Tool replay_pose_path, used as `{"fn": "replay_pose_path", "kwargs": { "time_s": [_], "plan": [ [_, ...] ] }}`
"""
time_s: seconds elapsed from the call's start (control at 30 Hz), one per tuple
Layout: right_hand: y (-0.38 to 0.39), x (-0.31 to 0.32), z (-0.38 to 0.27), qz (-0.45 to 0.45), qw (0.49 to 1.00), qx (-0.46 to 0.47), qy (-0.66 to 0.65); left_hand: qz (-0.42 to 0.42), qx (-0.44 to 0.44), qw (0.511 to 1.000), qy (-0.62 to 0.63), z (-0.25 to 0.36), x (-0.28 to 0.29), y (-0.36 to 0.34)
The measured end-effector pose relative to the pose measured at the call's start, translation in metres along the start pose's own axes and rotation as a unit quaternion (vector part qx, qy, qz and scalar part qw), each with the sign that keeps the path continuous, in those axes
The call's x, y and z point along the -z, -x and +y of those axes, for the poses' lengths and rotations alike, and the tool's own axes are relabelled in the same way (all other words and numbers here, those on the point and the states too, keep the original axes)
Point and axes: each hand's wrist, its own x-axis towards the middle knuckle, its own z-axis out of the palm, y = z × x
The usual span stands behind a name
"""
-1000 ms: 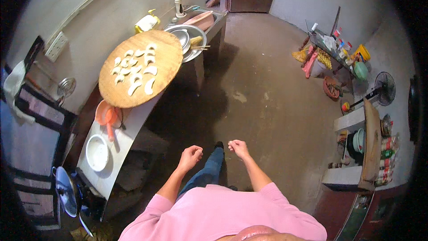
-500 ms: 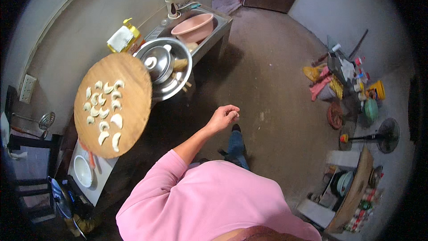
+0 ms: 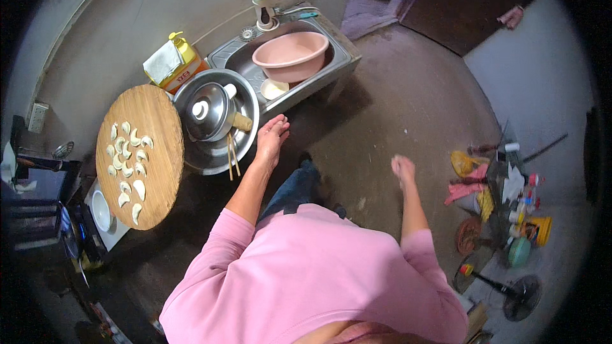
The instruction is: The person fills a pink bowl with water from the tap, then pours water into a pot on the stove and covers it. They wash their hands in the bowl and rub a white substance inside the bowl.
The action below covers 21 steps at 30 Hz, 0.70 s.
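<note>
My left hand (image 3: 273,137) is raised beside a wide steel basin (image 3: 210,157), its fingers curled together; I cannot make out whether anything is between them. In the basin are a lidded steel pot (image 3: 201,124), a tan cylindrical thing (image 3: 241,122) and wooden chopsticks (image 3: 233,156). My right hand (image 3: 403,171) hangs over the floor at the right, slightly blurred, fingers curled, contents unclear. A round wooden board (image 3: 162,191) at the left carries several crescent dough pieces (image 3: 139,189). Beyond the basin, a sink (image 3: 231,57) holds a pink tub (image 3: 290,57) and a small pale bowl (image 3: 275,89).
A faucet (image 3: 264,6) rises behind the sink, a yellow container (image 3: 178,70) beside it. A white bowl (image 3: 102,210) sits on the left counter. At the right are piled bags, containers and a fan (image 3: 519,296). A dark door (image 3: 452,9) stands behind.
My view has turned and moved toward the sink, which now appears nearer. My left hand has risen toward the basin's edge; my right hand, out of sight half a second ago, shows again.
</note>
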Motion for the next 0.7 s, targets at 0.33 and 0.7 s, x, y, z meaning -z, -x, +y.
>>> {"fn": "replay_pose_path", "kwargs": {
  "time_s": [0.33, 0.7],
  "plan": [
    [-0.177, -0.326, -0.157, -0.238, 0.968, -0.043, 0.063, 0.148, 0.054, 0.976, 0.151, 0.022, -0.01, -0.189],
    [-0.252, -0.451, -0.17, -0.229, 0.919, -0.117, 0.298, 0.182, 0.143, 0.971, -0.05, 0.059, -0.023, -0.299]
  ]
}}
